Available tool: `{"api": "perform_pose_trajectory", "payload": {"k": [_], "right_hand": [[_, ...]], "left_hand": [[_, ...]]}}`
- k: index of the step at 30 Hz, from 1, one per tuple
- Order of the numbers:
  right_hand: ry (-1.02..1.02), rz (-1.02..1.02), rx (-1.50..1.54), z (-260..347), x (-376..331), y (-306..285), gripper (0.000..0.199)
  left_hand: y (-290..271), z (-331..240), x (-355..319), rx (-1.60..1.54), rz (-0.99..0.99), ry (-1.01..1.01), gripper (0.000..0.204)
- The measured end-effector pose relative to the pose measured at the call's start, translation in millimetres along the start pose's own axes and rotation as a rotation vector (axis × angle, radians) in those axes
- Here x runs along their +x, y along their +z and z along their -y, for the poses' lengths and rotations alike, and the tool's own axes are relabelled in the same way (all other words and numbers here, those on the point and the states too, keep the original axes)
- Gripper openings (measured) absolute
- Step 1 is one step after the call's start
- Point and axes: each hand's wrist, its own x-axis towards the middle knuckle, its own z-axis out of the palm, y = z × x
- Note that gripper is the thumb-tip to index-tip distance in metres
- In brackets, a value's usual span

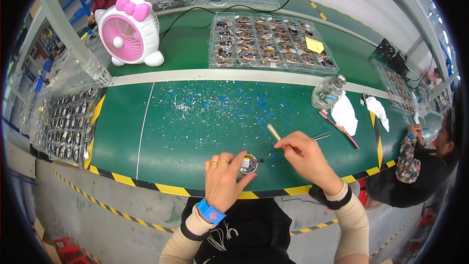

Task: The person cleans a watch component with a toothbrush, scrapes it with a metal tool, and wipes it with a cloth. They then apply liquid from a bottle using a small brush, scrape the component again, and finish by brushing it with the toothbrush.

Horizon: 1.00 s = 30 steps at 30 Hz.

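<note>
My left hand point(223, 172) grips a small round electronic part point(249, 165) between thumb and fingers, low over the near edge of the green work surface point(195, 151). The part has a light rim, a dark inside and a pale square label. To its right, my right hand point(305, 160) pinches a short pale stick point(272, 131), whose free end points away from me, up and to the left. The stick is apart from the round part. White and blue scraps point(215, 105) lie scattered beyond both hands.
Right of the scraps stand a glass pump bottle point(328, 93), tweezers point(322, 136), a pink brush point(342, 132) and white cloth point(344, 115). Part trays point(266, 44) sit behind; another tray point(71, 127) is left. A pink-and-white fan point(128, 36) stands far left. Co-workers point(415, 161) sit nearby.
</note>
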Motion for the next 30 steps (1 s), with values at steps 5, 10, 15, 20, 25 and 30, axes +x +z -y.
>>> {"api": "perform_pose_trajectory", "payload": {"k": [5,10,15,20,25,30], "right_hand": [[0.124,0.039,0.568,-18.2,-27.2,22.1,0.029],[-0.159,-0.156,0.002,-21.5,-29.6,34.7,0.023],[-0.149,-0.242,-0.024,-7.7,-37.1,30.9,0.014],[0.045,-0.015,0.181,-10.4,-38.8,28.7,0.015],[0.164,-0.109,0.501,-3.3,-52.5,50.1,0.015],[-0.108,-0.04,0.471,3.0,-49.1,70.8,0.016]], "left_hand": [[7.6,-4.1,-2.3,-0.054,-0.083,0.029,0.058],[7.7,-1.7,-9.7,-0.124,-0.062,0.027,0.057],[-1.6,-1.0,-13.5,-0.082,-0.051,0.041,0.058],[-6.8,-1.4,-14.7,-0.056,-0.007,0.064,0.061],[-12.9,-0.4,-15.0,-0.075,0.051,0.093,0.06],[-8.5,5.3,-17.6,-0.164,0.075,0.121,0.064]]}}
